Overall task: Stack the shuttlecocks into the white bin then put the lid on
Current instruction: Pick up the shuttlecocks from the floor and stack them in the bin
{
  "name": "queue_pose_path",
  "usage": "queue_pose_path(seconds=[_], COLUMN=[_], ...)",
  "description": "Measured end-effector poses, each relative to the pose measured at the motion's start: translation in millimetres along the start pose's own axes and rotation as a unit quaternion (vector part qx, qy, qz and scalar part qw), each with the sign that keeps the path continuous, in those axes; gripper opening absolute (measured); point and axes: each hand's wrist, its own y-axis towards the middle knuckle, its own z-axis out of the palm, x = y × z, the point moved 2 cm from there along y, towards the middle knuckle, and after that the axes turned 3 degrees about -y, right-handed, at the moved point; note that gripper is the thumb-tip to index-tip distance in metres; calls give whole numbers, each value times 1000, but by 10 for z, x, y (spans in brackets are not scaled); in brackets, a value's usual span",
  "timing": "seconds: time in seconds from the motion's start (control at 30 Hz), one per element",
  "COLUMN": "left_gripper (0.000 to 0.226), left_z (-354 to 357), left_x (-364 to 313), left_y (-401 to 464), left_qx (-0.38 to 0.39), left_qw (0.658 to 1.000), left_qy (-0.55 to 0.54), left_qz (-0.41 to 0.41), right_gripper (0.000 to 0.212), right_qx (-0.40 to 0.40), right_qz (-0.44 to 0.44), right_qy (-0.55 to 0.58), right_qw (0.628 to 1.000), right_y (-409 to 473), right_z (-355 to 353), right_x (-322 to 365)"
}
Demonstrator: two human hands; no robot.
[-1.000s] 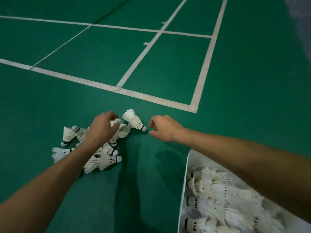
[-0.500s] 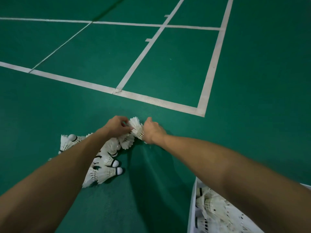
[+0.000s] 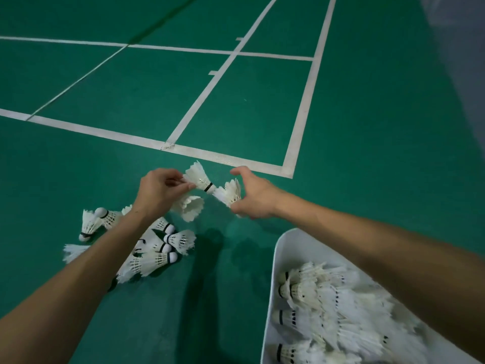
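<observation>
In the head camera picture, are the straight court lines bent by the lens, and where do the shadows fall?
Head view: the white court lines splay and bow slightly, a wide-angle effect; dark shadows of the arms lie on the green floor below the left hand and right hand; the shuttlecocks in the white bin look soft and slightly overexposed; the top right corner is hazy.

Your loose shuttlecocks (image 3: 154, 256) lie in a heap on the floor (image 3: 380, 153) at your left, under your left forearm. The bin (image 3: 273, 285) sits on the floor at your right, near you, with rows of shuttlecocks (image 3: 328, 311) lying in it.
</observation>
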Motion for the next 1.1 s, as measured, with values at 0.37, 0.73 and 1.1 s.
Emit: queue_pose_path(seconds=[0.37, 0.73, 1.1], left_gripper=[21, 22, 22], left_z=[63, 915, 1362], left_x=[-1320, -2000, -1652], left_y=[-1241, -2038, -2258], left_qx=[94, 223, 249], left_qw=[966, 950, 958], left_qy=[-241, -212, -143], left_qz=[-4, 51, 7], right_gripper=[38, 15, 29], right_qx=[-183, -348, -272], right_qz=[9, 84, 256], right_qy=[215, -15, -125], right_qw=[959, 934, 919], right_y=[-2001, -3301, -3072], right_z=[-538, -241, 103], right_x=[-340, -1421, -1816])
